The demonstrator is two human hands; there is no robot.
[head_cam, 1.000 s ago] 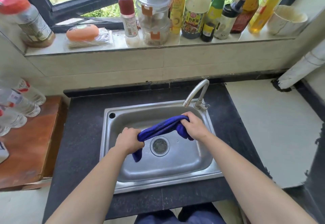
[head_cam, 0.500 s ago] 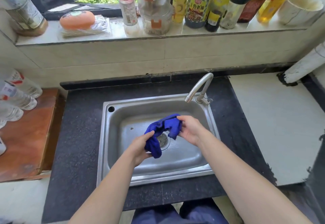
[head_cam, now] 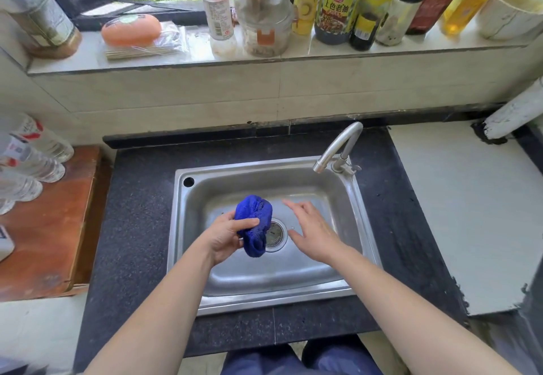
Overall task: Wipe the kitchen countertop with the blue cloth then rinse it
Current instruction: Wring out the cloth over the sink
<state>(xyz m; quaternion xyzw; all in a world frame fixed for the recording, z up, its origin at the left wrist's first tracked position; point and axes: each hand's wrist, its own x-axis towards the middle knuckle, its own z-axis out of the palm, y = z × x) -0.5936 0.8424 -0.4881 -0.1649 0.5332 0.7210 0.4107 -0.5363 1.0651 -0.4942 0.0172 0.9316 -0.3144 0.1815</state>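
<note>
Our left hand (head_cam: pixel 224 235) grips the bunched blue cloth (head_cam: pixel 255 224) above the drain (head_cam: pixel 274 235) of the steel sink (head_cam: pixel 332 280). Our right hand (head_cam: pixel 313 229) hovers beside it, fingers spread, holding nothing. The faucet (head_cam: pixel 338 146) stands at the sink's far right corner, set in the dark table (head_cam: pixel 132 227).

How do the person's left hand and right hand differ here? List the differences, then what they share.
The left hand grips the bunched blue cloth; the right hand holds nothing. The left hand's fingers curl round the cloth; the right hand's fingers are straight and spread. Both hover over the sink.
</note>
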